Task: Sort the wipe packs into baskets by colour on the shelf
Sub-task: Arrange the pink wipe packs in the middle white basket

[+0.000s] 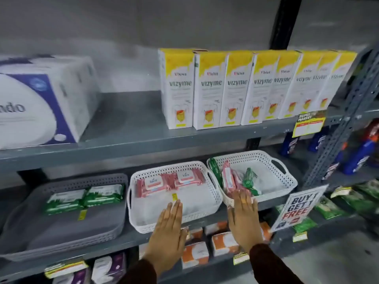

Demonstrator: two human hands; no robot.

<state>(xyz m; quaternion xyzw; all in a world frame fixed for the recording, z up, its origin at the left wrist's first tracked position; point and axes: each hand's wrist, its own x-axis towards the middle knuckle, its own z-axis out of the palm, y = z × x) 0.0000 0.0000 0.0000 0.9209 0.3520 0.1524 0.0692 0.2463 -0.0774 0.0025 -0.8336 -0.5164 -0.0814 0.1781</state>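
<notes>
Both hands flat, fingers extended, gripping nothing. Left hand (168, 228) hovers over the front rim of the middle white basket (143, 222), fingertips reaching above its bare front floor. Right hand (243, 218) sits at the front rim of the right white basket (287, 181), fingertips at the pink packs there.

Head view, middle shelf (131, 236), left to right: grey basket (61, 234) with two green wipe packs (84, 198) side by side at the back, front half bare. Middle white basket holds two pink wipe packs (170, 182) at the back wall, front half open. Right white basket tilts, mixed: pink packs (229, 181) standing on edge at left, a green pack (249, 179) leaning beside them, another green pack (214, 169) against the left rim; right half open.

Baskets sit nearly touching, narrow gaps between rims. Upper shelf carries yellow-white boxes (246, 87) and a large white-blue pack (41, 103). Promo sign (297, 206) hangs just right of the right basket.
</notes>
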